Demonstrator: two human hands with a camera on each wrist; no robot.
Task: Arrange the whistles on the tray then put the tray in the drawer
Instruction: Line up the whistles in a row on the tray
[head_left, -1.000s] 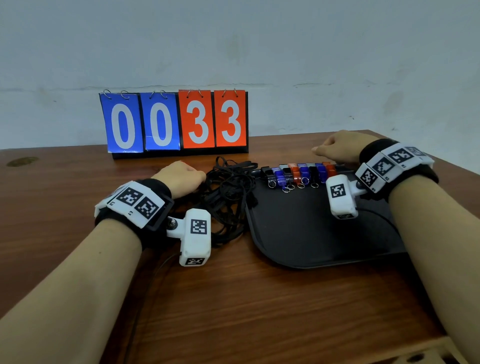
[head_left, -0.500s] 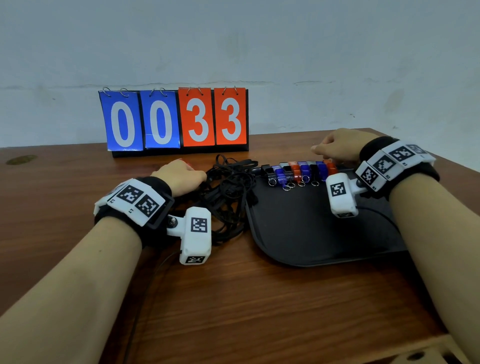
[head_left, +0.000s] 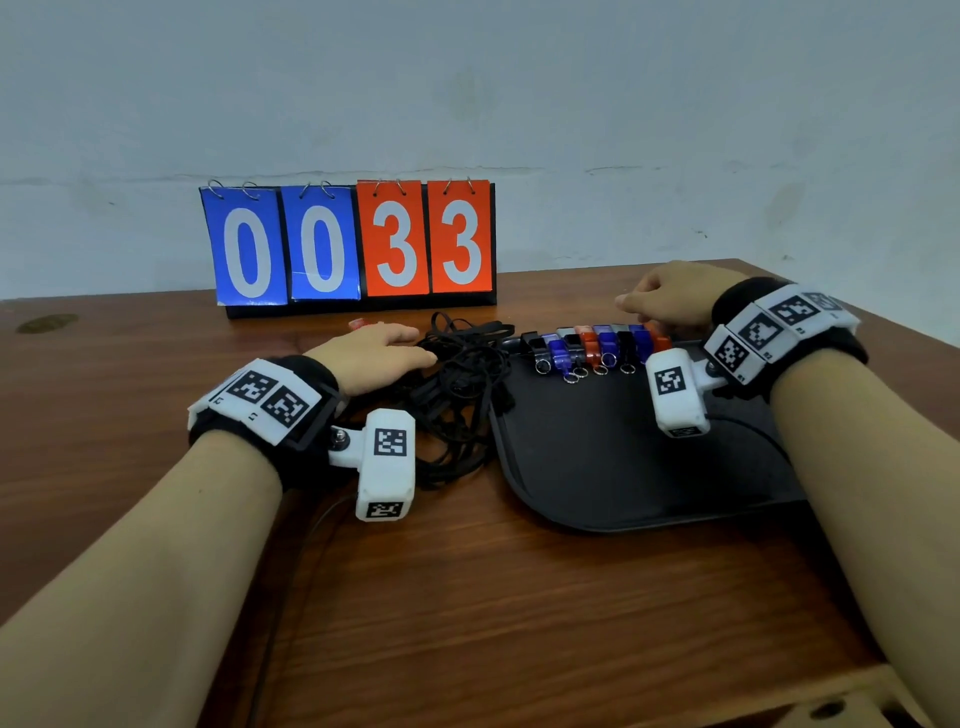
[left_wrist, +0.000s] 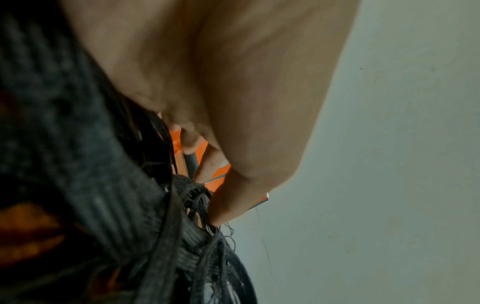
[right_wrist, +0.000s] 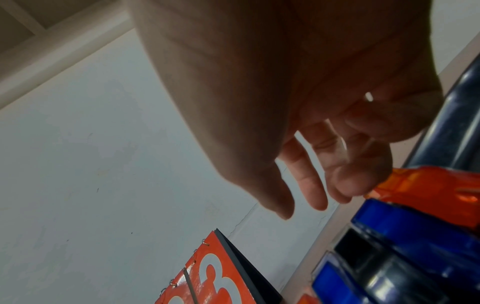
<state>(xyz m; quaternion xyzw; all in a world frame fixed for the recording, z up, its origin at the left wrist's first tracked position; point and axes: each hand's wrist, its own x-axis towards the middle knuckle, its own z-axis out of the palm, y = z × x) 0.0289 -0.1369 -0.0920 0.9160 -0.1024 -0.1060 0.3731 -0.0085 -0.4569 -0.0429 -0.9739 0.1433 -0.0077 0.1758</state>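
A black tray (head_left: 613, 467) lies on the right half of the tabletop (head_left: 467, 597), its near edge a little back from the tabletop's front edge. Along the tray's far edge stands a single row of whistles (head_left: 597, 345), packed side by side with their metal rings pointing toward the tray's bare middle; about eight can be counted, black, blue and orange, though the right end is partly hidden. The right hand (head_left: 670, 299) hovers over that right end with fingers loosely bent and apart, gripping nothing; the right wrist view shows one fingertip (right_wrist: 345, 185) just at the last orange whistle (right_wrist: 428, 185). The left hand (head_left: 371, 356) rests flat, fingers extended, on a tangle of black lanyards (head_left: 457, 395) just beside the tray's left edge. One four-card scoreboard (head_left: 348, 244) reading 0033 stands by the tabletop's far edge.
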